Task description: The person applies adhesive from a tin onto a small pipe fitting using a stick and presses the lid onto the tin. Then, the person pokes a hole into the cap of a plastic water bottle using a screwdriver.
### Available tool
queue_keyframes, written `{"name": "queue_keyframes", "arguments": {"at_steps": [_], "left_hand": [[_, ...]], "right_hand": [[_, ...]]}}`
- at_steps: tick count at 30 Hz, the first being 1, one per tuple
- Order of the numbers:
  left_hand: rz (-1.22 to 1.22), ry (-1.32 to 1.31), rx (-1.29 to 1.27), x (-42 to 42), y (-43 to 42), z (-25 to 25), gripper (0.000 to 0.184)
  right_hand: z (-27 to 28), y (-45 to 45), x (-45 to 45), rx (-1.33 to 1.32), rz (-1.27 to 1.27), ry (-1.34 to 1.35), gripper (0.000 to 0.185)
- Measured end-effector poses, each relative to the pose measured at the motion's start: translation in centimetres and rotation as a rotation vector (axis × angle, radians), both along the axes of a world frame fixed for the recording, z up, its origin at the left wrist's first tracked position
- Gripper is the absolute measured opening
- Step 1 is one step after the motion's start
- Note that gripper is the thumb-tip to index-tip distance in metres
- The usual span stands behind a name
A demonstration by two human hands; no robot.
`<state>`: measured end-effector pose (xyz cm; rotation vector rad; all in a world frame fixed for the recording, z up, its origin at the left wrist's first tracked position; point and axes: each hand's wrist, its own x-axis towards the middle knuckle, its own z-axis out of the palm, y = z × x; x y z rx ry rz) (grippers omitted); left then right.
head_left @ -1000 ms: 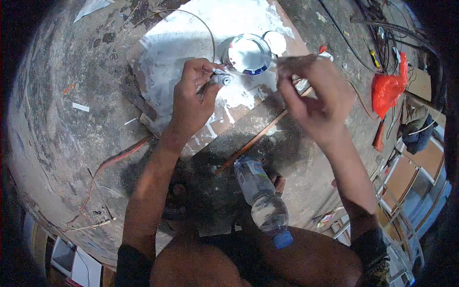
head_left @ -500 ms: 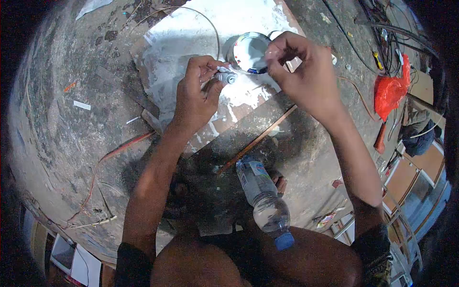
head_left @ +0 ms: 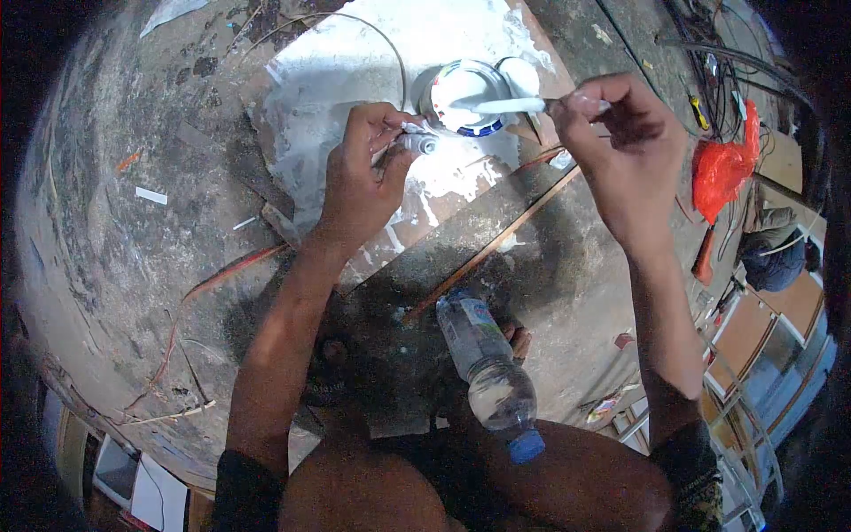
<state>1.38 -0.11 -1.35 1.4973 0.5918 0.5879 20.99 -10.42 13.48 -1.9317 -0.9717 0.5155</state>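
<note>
Pinched in the fingers of my left hand (head_left: 368,173) is a small whitish tube (head_left: 424,144) with a round open end; the rest of it is hidden by the fingers. My right hand (head_left: 625,146) is closed on one end of a thin stick (head_left: 514,105) coated in white. The stick points left, and its far tip lies over the mouth of an open can (head_left: 483,130) of white paint-like stuff. Touching or close behind the can is a white round lid-like piece (head_left: 519,78). Both hands are above a white-smeared board (head_left: 328,80) on the floor.
A clear plastic bottle (head_left: 483,346) with a blue cap leans near my legs. A wooden strip (head_left: 496,244) crosses the floor before me. At the right are a red plastic bag (head_left: 720,173), a yellow-handled tool (head_left: 698,113) and dark cables (head_left: 736,55).
My right hand has moved right, away from the tube, and the white stick now shows over the can. My left hand has stayed in place with the tube.
</note>
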Motion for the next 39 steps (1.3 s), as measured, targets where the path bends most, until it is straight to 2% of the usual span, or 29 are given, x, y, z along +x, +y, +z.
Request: {"name": "queue_keyframes", "arguments": {"at_steps": [7, 16, 25, 39], "left_hand": [[0.007, 0.096, 0.035, 0.2, 0.0, 0.6, 0.042], [0.021, -0.010, 0.060, 0.2, 0.0, -0.4, 0.040], [-0.006, -0.005, -0.003, 0.1, 0.0, -0.3, 0.044], [0.004, 0.044, 0.042, 0.0, 0.0, -0.4, 0.045]], "right_hand": [[1.7, -1.2, -1.9, 0.012, 0.017, 0.021, 0.007], [2.2, -1.4, -3.4, 0.040, 0.059, 0.055, 0.008], [1.8, -1.3, -3.3, 0.071, 0.081, 0.020, 0.008], [2.1, -1.2, -3.4, 0.077, 0.078, -0.007, 0.005]]}}
